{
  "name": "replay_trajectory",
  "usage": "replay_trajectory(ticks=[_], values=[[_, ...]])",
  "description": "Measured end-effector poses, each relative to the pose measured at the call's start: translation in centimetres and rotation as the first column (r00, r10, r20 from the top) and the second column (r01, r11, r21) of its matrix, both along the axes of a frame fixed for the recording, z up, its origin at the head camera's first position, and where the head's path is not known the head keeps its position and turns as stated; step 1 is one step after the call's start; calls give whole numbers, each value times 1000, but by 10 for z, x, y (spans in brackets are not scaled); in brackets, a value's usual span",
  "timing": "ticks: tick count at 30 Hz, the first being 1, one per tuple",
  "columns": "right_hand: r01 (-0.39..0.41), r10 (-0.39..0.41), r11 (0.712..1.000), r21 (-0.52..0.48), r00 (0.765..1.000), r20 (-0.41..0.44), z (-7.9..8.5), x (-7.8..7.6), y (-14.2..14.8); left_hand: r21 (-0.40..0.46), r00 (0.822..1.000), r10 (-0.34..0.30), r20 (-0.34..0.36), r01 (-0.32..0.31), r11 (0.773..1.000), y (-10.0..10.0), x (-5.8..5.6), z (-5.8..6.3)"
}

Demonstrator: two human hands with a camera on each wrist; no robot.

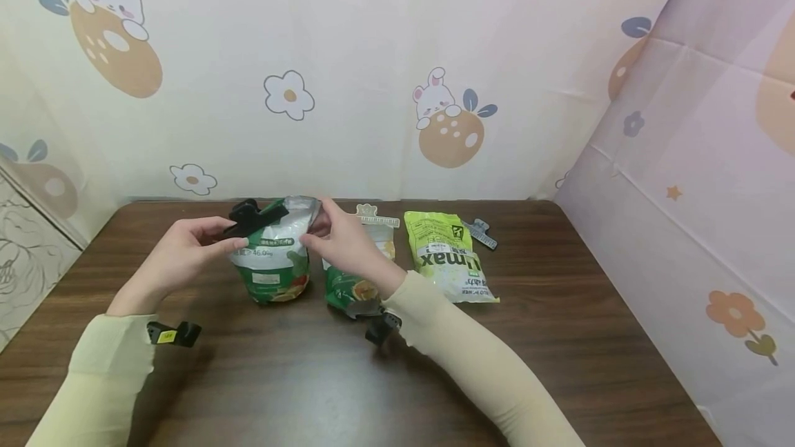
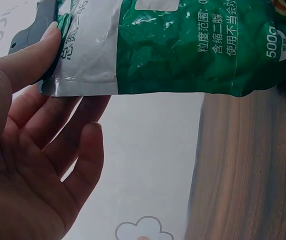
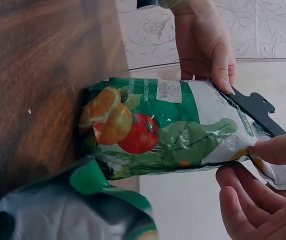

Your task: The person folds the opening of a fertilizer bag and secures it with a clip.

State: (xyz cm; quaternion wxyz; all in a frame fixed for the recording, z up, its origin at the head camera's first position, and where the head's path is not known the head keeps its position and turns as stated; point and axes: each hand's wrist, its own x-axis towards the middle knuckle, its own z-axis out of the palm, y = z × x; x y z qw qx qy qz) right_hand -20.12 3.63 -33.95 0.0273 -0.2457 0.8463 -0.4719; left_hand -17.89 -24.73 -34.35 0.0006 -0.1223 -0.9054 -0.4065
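A green and white plastic bag (image 1: 270,280) with vegetables and fruit printed on it stands upright at the left of the table. Across its top lies a black clip (image 1: 254,219), set at a slant. My left hand (image 1: 170,257) pinches the bag's upper left edge by the clip's end; in the left wrist view its thumb is in front and other fingers are behind. On the opposite side, my right hand (image 1: 350,243) pinches the upper right edge between thumb and fingers. In the right wrist view part of the silvery bag top (image 3: 285,172) sticks out past the clip.
Behind my right forearm lies a second green bag (image 1: 341,288) with a pale clip (image 1: 377,221) at its top. Farther right is a yellow-green bag (image 1: 444,261), with a grey clip (image 1: 481,233) beside its upper right edge. A patterned curtain (image 1: 348,143) hangs behind the brown table (image 1: 279,378).
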Motion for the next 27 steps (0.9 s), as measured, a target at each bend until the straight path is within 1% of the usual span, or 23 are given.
replay_trajectory(ticks=[2,8,13,16,18,22,25,27], values=[[-4,4,1000,-19,1000,17,-2,0,1,6,1000,0,3,0,1000,0,-1,-1],[-12,13,998,-68,1000,17,-7,0,3,29,1000,-7,17,7,1000,-1,-2,-2],[-33,36,995,-89,999,31,-10,2,2,45,1000,-5,13,4,999,-1,-3,-3],[-23,26,996,-88,999,35,-13,4,1,53,1000,-1,14,1,999,0,-4,-6],[-9,12,997,-76,999,41,-15,5,1,45,1000,1,30,-3,999,0,-6,-8],[11,-9,1000,-27,998,55,-20,6,1,17,995,-2,96,1,1000,0,-10,-13],[1,-1,1000,-5,998,65,-21,7,1,0,990,4,144,-5,1000,-1,-12,-16],[-17,17,1000,-1,997,77,-21,6,0,-10,987,17,161,-16,1000,-1,-12,-18]])
